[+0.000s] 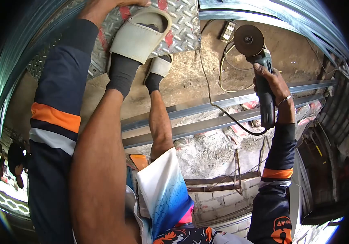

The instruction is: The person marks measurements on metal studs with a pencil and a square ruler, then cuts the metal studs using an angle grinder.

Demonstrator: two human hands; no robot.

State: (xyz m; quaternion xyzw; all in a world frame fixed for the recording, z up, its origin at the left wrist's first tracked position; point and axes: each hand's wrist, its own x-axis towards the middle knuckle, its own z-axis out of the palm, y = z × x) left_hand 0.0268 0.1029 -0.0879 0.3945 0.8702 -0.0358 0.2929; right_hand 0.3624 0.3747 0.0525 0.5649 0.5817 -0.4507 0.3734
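Note:
My right hand (273,83) is wrapped around the dark body of an angle grinder (267,99), thumb near its head. The grinder's round brown disc (248,40) points away from me, above the dirt floor. Its black cord (233,118) leaves the rear end and loops off to the left. At the top edge my left hand (119,2) lies by the diamond-plate metal sheet (184,24); most of it is cut off, so its fingers cannot be judged. One foot in a pale slide sandal (131,40) rests on that sheet, close to the left hand.
Long metal profiles (264,9) lie stacked at the top right, with more (7,87) along the left. Two metal bars (223,99) cross the floor below the grinder. A power strip (227,31) with cables sits near the disc. My other sandalled foot (159,67) stands on the floor.

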